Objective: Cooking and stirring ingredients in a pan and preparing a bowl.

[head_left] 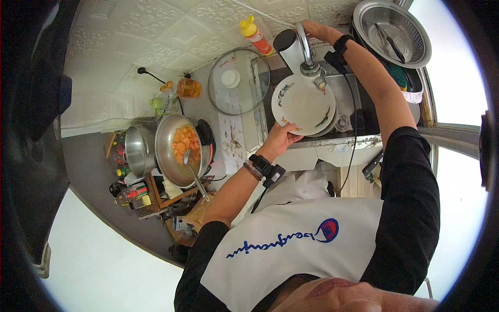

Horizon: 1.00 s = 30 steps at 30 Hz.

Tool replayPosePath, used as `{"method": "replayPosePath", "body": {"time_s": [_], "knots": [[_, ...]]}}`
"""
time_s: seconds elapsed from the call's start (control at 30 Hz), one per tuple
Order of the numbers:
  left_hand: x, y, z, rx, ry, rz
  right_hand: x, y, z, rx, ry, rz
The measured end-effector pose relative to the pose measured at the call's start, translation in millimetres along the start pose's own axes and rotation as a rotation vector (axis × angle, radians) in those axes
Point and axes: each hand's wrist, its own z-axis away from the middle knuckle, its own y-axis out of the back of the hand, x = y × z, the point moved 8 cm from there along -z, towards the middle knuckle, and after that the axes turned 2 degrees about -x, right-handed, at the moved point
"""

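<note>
My left hand [281, 139] grips the near rim of a white ceramic plate [304, 105] with a coloured pattern around its border. The plate is over the sink [347, 91], below the spout of a chrome faucet [305, 46]. Part of another round dish shows under its lower right edge. My right hand [312, 29] reaches behind the top of the faucet. Its fingers are partly hidden there, so I cannot tell whether they grip anything. A white cylinder with a black end [290, 48] stands just left of the faucet.
A steel pan [165, 171] at left holds orange food and a metal spatula [191, 167]. Nearby are a glass lid [243, 93], a yellow-capped bottle [256, 37] and an oil bottle [189, 88]. A steel colander [419, 46] sits upper right; a knife [372, 165] is by my right arm.
</note>
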Motion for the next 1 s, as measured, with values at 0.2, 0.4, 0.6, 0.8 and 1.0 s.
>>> {"method": "replayPosePath", "body": {"time_s": [0.2,0.4,0.6,0.8,1.0], "knots": [[-2,1,-1,-0.006,-0.029,0.003,1,6,3,0.085,-0.065,-0.040],[-1,-4,1,-0.036,-0.041,-0.035,25,12,-10,0.040,-0.074,-0.101],[-3,13,6,0.000,-0.054,0.000,4,-6,3,0.161,-0.183,-0.187],[1,19,24,-0.053,-0.082,0.024,-2,9,30,0.415,-0.080,-0.024],[18,34,77,0.021,-0.163,-0.054,-5,-15,115,0.667,-0.015,-0.306]]}}
